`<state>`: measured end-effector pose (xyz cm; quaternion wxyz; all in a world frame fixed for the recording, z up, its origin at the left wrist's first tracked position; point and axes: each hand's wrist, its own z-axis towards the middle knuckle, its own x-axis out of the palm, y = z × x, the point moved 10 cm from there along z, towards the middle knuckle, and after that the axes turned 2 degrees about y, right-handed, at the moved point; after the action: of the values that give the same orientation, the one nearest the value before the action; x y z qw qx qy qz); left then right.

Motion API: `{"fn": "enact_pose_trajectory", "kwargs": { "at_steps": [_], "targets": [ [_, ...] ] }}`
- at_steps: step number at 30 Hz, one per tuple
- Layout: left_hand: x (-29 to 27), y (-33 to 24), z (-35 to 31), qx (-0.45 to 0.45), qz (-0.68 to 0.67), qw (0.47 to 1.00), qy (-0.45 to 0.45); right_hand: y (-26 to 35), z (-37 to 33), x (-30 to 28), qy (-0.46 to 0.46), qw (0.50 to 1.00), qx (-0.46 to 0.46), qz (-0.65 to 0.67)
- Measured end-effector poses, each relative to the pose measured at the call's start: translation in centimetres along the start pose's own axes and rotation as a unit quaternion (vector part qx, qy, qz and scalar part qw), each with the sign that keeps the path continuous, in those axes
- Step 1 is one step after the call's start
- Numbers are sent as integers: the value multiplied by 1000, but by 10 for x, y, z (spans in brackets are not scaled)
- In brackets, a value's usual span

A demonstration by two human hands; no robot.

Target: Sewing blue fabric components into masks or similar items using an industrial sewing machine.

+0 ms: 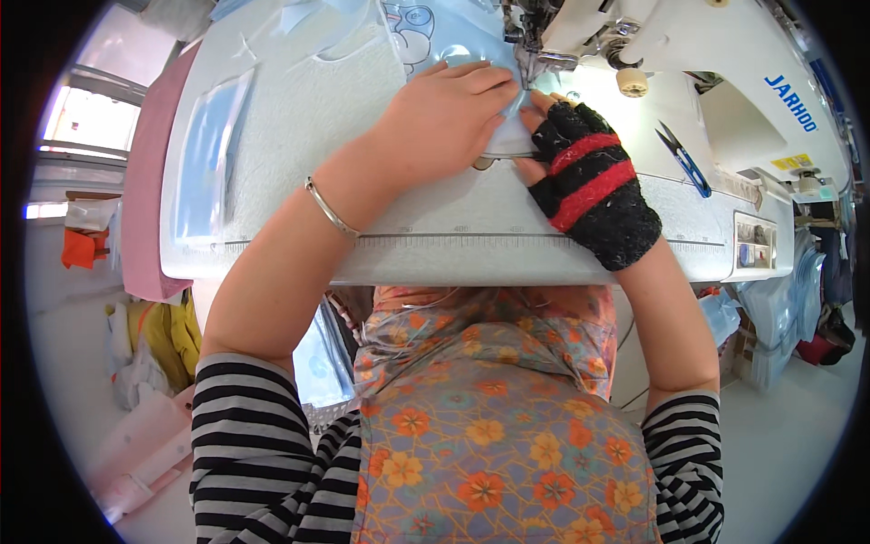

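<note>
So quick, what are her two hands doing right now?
Left hand: open, pressed flat on the pale blue fabric by the sewing machine.
Right hand, in a black-and-red fingerless glove: fingers resting on the same fabric; grip cannot be told.

Looks like a sewing workshop to me: industrial sewing machine [689, 54] on a white worktable [435, 254] w/ built-in ruler. Blue thread snips [681, 159] nearby; fabric piles [779, 308] along the sides.

The single camera sits on the person's head and looks steeply down, close over the white sewing table [272, 136] and the sewing machine [725, 82] at the far edge. The picture is a round fisheye, so the table's front edge bends, and both forearms enter from below. There is only this one view, so nothing is shared with another.
</note>
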<state>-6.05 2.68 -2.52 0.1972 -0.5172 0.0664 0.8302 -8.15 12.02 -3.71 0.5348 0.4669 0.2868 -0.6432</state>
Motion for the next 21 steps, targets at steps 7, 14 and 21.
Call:
{"fn": "enact_pose_trajectory", "kwargs": {
  "at_steps": [7, 14, 21],
  "targets": [
    [2, -19, -8, -57, 36, 998, 13, -3, 0, -6, 5, 999, -5, 39],
    [12, -37, -14, -95, 55, 993, 38, -10, -3, -6, -36, 999, 2, 21],
    [4, -50, -11, -98, 13, 995, 30, -13, -5, -10, -44, 998, -10, 37]
  ]
}}
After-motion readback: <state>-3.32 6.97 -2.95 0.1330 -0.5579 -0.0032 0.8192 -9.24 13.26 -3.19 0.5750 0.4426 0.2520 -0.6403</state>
